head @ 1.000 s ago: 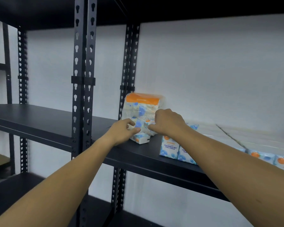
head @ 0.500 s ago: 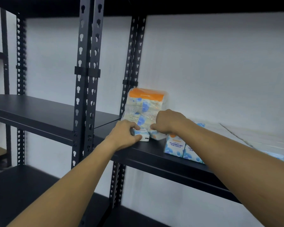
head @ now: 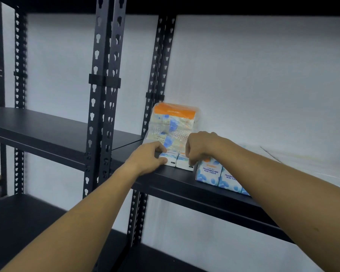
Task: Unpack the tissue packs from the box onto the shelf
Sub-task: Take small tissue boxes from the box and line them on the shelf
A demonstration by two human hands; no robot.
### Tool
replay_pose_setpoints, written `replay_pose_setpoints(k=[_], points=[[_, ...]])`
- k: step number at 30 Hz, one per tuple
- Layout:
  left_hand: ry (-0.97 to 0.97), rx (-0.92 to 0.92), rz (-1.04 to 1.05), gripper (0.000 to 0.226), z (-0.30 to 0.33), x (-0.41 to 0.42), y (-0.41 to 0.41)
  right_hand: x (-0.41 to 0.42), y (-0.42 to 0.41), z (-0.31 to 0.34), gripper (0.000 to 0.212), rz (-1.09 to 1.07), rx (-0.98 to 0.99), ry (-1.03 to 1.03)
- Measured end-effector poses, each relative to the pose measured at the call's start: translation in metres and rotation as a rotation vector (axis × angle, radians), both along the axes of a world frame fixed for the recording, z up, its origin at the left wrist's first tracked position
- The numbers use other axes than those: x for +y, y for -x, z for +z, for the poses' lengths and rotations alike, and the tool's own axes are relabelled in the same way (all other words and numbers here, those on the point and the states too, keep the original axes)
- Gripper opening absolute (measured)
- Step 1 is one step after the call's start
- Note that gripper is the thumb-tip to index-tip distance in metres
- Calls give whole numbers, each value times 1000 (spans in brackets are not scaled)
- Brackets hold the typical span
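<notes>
A tissue pack (head: 174,126) with an orange top and clear wrap stands upright on the black shelf (head: 177,178), leaning toward the white wall. My left hand (head: 145,160) grips its lower left end, thumb along the front. My right hand (head: 199,146) pinches its lower right end with curled fingers. To the right, a row of white and blue mini tissue packs (head: 210,170) lies flat on the same shelf, partly hidden by my right forearm. The box is out of view.
Black perforated uprights (head: 104,95) stand left of the pack, with a rear post (head: 159,75) just behind it. Another shelf board (head: 37,130) stretches to the left. A lower shelf (head: 18,218) sits below, and an upper board spans the top.
The pack's lower end has come down from a tilt onto the shelf, and both hands have followed it down. The view has shifted slightly.
</notes>
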State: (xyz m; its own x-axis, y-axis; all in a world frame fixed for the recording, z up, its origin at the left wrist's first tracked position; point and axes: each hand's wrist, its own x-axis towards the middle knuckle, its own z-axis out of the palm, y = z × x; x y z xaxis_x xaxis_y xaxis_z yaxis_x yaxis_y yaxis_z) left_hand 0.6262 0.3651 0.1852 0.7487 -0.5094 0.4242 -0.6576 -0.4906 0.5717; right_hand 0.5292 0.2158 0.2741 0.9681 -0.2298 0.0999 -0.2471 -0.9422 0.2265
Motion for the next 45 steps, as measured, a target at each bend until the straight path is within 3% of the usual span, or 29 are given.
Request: replay_pose_setpoints(k=[12,35,40,45], points=[[-19,47,90,27,1,-9,-4,-5,-3,-11,33,-48,-118,24],[-25,49,94,32,1,-9,-2,-3,-3,-9,23,-38,-114,39],[102,63,51,30,2,-6,2,-6,7,1,12,30,-264,-83],[337,38,-10,31,10,1,17,-25,31,18,27,65,-412,-104]])
